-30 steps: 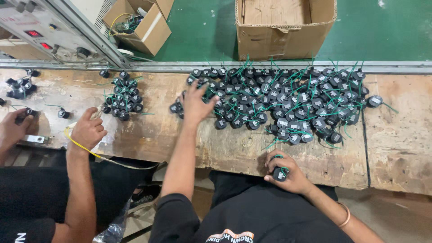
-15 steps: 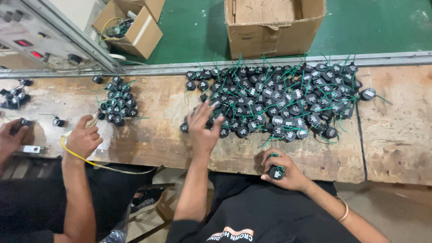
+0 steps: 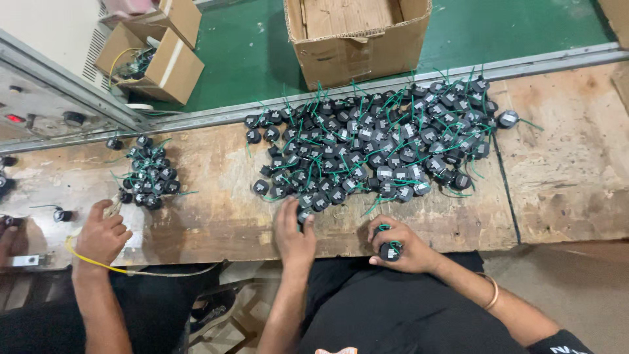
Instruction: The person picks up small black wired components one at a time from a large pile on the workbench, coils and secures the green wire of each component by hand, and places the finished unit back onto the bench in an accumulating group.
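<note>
Now the right hand (image 3: 401, 244) hugs one black round part (image 3: 391, 251) tight, so the left hand (image 3: 293, 231) should pinch the next part (image 3: 304, 214) gently, clear of the green wires (image 3: 393, 183).

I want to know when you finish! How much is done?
A small group of black round parts sits apart, perhaps done. The right hand holds one part; the left hand touches another. The big pile still waits.

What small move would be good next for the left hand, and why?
Probably close the left hand on the black round part under its fingertips at the pile's near edge and draw it back. The right hand already holds one part.
</note>
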